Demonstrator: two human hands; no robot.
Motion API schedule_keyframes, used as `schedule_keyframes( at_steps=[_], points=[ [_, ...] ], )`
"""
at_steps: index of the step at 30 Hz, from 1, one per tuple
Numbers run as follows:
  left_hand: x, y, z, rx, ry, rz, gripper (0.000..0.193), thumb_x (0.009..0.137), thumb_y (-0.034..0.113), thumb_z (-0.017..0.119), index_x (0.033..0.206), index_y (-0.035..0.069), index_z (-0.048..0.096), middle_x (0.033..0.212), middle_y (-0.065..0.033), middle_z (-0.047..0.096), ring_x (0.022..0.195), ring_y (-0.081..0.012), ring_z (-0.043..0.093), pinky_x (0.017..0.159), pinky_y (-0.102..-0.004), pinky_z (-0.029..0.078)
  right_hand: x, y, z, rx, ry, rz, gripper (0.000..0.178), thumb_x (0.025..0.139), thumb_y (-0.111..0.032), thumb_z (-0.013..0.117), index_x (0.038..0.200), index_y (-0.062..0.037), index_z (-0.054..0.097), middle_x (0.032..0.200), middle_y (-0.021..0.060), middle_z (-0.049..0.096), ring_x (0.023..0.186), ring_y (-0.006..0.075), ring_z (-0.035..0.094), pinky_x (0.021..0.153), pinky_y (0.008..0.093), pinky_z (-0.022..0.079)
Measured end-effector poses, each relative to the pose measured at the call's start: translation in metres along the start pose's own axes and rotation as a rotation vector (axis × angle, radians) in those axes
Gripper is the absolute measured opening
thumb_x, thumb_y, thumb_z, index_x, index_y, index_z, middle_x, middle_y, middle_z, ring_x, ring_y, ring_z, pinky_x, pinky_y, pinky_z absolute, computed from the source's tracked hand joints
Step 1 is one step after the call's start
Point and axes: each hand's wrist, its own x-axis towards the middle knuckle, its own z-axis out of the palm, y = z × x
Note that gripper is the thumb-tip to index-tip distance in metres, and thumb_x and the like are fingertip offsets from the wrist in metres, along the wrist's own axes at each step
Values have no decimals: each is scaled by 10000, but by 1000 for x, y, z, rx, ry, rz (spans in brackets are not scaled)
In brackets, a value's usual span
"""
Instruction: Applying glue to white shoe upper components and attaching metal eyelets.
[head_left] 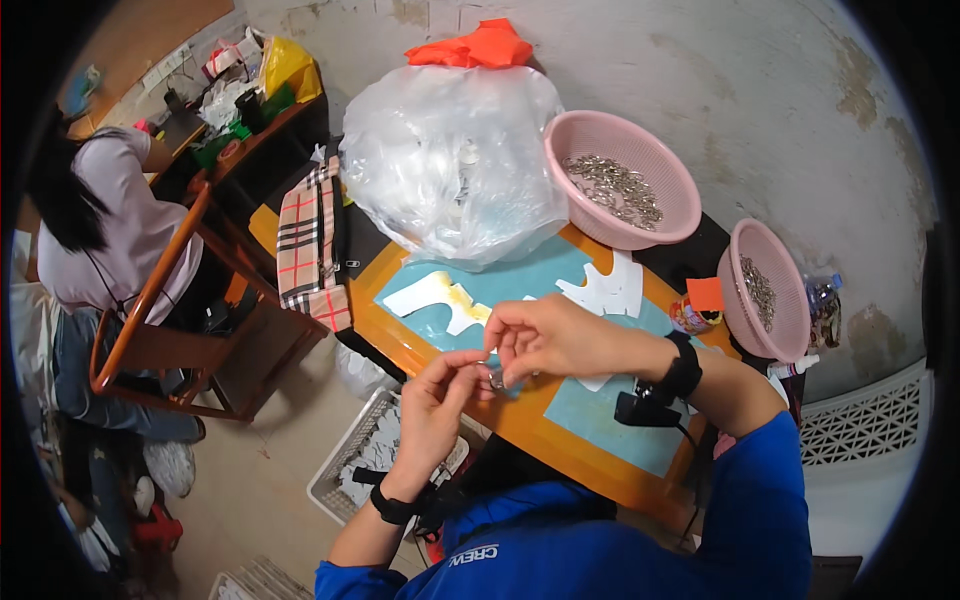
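Above the near left edge of the orange table (600,465), my two hands meet. My left hand (432,410) is closed, its thumb and fingers pinching a small shiny metal piece (496,379). From the other side, my right hand (560,335) has thumb and forefinger closed on the same piece. The fingers partly cover it, so its exact kind cannot be made out. Beyond my hands, a white cut-out shape (415,296) with yellowish stains lies on a teal sheet (520,272). Another white cut-out (618,290) lies to the right, behind my right hand.
A large clear plastic bag (450,150) and a plaid pouch (303,240) sit at the back. Two pink baskets (610,228) with metal pieces stand right, near a jar (695,316). A white crate (330,465) is on the floor. A person (135,190) sits left by a wooden chair (150,275).
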Motion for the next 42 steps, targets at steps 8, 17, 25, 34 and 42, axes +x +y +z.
schedule_keyframes(
  at_steps=[8, 17, 25, 34, 42],
  points=[
    [54, 11, -58, 643, 180, 295, 171, 1027, 34, 511, 1085, -24, 661, 874, -62, 628, 789, -152, 617, 728, -295, 492, 93, 37, -49, -73, 111, 14, 52, 902, -38, 736, 929, 6, 733, 821, 39, 728, 726, 83, 654, 688, 246, 541],
    [83, 3, -61, 979, 25, 471, 196, 900, -51, 601, 1076, 0, 669, 973, -157, 637, 902, -348, 660, 798, -432, 530, 120, 74, -39, -375, 249, -242, 96, 877, -19, 715, 965, 19, 721, 886, 103, 704, 727, 194, 683, 692, 311, 548],
    [84, -1, -65, 1016, -4, 486, 285, 865, -61, 621, 1128, 31, 680, 981, -146, 629, 925, -345, 653, 805, -430, 532, 118, 73, -28, -249, 292, -165, 121, 876, -3, 685, 987, 31, 648, 841, 175, 712, 735, 302, 691, 690, 370, 546],
    [88, -1, -60, 1133, -16, 554, 430, 788, -88, 625, 1184, 61, 703, 918, -113, 602, 901, -296, 642, 763, -414, 541, 119, 73, -25, -424, 307, -218, 153, 903, -34, 647, 1028, -2, 566, 806, 183, 676, 774, 391, 674, 689, 455, 516],
    [90, 1, -53, 1224, -8, 543, 453, 798, -74, 625, 1219, 68, 708, 895, -113, 578, 885, -296, 633, 751, -418, 543, 116, 72, -19, -556, 352, -207, 165, 915, -54, 649, 1052, -25, 562, 818, 143, 671, 768, 354, 672, 680, 435, 514]
  ],
)
